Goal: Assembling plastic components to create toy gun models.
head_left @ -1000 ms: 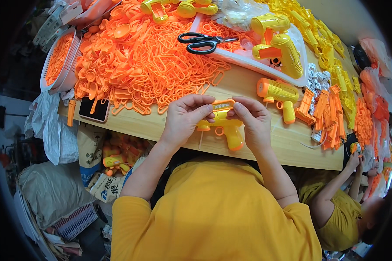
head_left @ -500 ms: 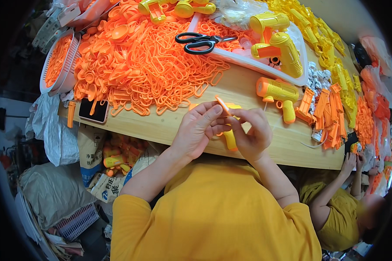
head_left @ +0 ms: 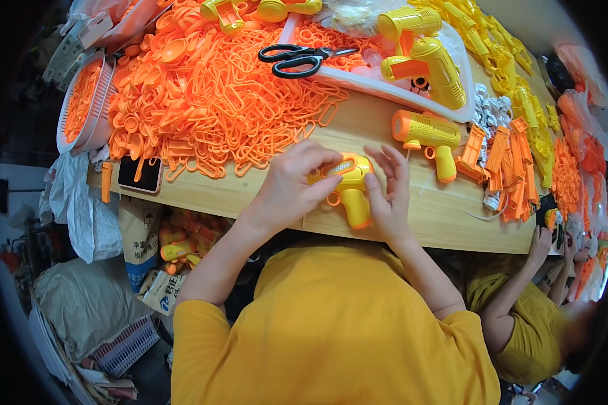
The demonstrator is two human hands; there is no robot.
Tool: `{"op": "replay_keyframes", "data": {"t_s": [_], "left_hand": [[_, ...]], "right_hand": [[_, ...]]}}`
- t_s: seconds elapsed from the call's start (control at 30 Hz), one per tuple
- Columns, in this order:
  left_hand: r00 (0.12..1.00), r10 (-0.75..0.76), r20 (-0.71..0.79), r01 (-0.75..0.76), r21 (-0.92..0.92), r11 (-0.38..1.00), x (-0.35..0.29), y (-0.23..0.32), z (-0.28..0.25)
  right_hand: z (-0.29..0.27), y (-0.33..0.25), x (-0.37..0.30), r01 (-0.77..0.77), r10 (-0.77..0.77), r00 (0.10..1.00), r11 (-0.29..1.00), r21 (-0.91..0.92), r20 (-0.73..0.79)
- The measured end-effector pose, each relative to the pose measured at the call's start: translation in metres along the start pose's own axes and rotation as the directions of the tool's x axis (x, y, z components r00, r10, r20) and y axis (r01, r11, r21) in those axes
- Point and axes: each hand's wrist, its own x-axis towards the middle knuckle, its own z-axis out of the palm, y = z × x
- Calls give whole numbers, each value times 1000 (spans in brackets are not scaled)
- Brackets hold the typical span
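Note:
A yellow toy gun with an orange trigger [head_left: 355, 196] lies on its side on the table in front of me, its handle toward me. My left hand [head_left: 287, 182] pinches an orange oval piece with a pale middle [head_left: 342, 167] between thumb and fingers, against the gun's upper side. Whether the piece is seated there I cannot tell. At the gun's right side, my right hand [head_left: 392, 199] has its fingers stretched up and apart, with the thumb close against the yellow body. The left hand hides the gun's front end.
Orange loops [head_left: 250, 101] are heaped at the left, with black-handled scissors [head_left: 297, 61] by a white tray [head_left: 385, 94]. Another yellow toy gun [head_left: 429, 135] lies to the right near orange strips [head_left: 510, 169]. A phone [head_left: 140, 177] lies at the left edge. A co-worker's arm [head_left: 513, 297] shows at right.
The orange oval piece, held up between both hands before, is now down on the toy gun in my left fingers. My right hand has let go of it and spread its fingers.

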Motion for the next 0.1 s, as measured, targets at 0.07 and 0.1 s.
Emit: {"op": "replay_keyframes", "data": {"t_s": [0.07, 0.1], "left_hand": [[995, 31, 97, -46, 158, 986, 0, 0, 0], [979, 46, 198, -106, 306, 946, 1, 1, 0]], "right_hand": [[0, 6, -2, -90, 86, 996, 987, 134, 36], [1, 8, 0, -181, 165, 983, 948, 261, 81]]}}
